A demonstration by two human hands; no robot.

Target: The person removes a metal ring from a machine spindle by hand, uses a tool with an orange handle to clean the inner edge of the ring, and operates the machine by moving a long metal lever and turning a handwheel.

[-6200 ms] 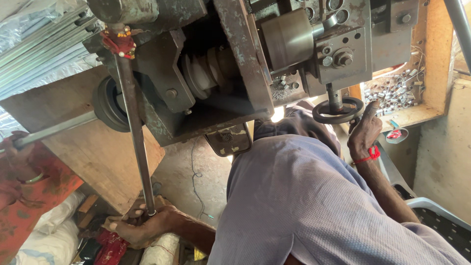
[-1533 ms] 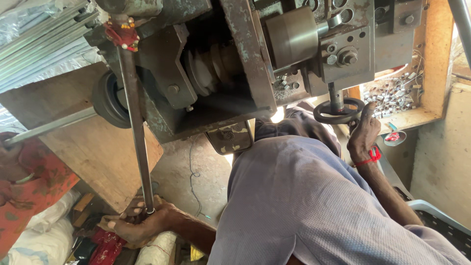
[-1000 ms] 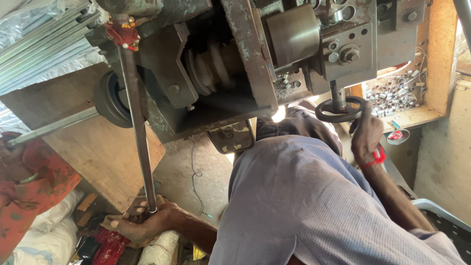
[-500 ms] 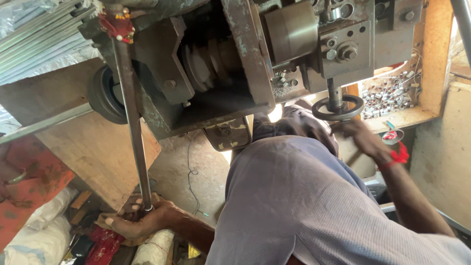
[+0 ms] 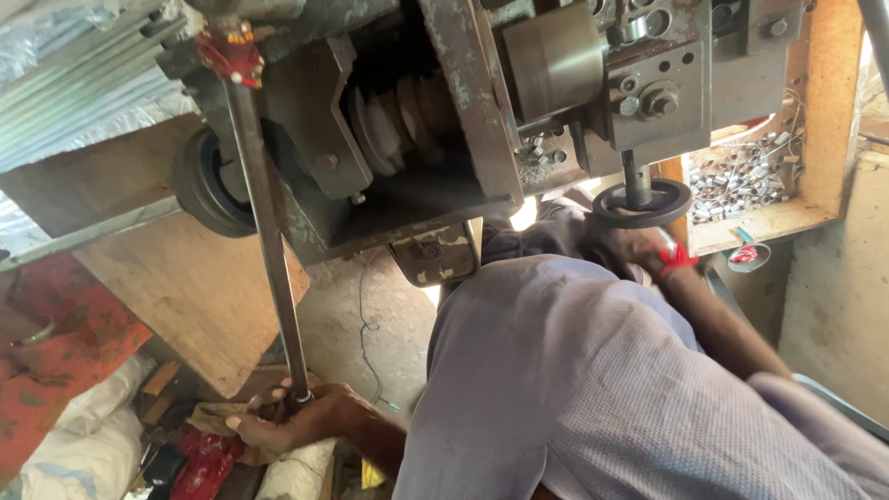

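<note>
**Entry: person at a heavy steel machine, seen from the head camera**

1. Left hand (image 5: 292,418), at 7 o'clock in the frame. It is closed around the lower end of a long steel lever rod (image 5: 269,241), with the fingers wrapped round the rod and the thumb across it. A tan rag (image 5: 218,418) lies just beneath the hand.
2. The lever rod runs from the hand up towards 11 o'clock, tilted slightly. Its top meets the machine body (image 5: 444,111) at a joint bound with red tie (image 5: 227,51). A black pulley (image 5: 208,185) sits just to the rod's 9 o'clock side.
3. Right hand (image 5: 630,248), at 2 o'clock, wears a red wristband (image 5: 676,261). It is raised to the underside of a small black handwheel (image 5: 642,202) on a short vertical shaft. The fingers appear to curl at the rim, but the wheel hides them, so a firm grip cannot be confirmed.
4. Lilac shirt (image 5: 574,389), filling the frame from 4 to 6 o'clock.
5. Surroundings:
   - A wooden tray (image 5: 787,218) of small bright metal pieces, at 3 o'clock beyond the handwheel.
   - A leaning wooden board (image 5: 185,306), at 8 o'clock.
   - Red cloth (image 5: 56,352) and white sacks (image 5: 83,444), at the left edge.

**Step in hand (judgement):** both controls are manned at once, the lever low on the left and the wheel high on the right. This looks like the setting or stroking stage of the machine's work.

**What a next move calls for (judgement):** a steady hold on the rod's end, so that it swings without slipping off the rag. The right hand needs a surer purchase on the wheel rim before any turn.
</note>
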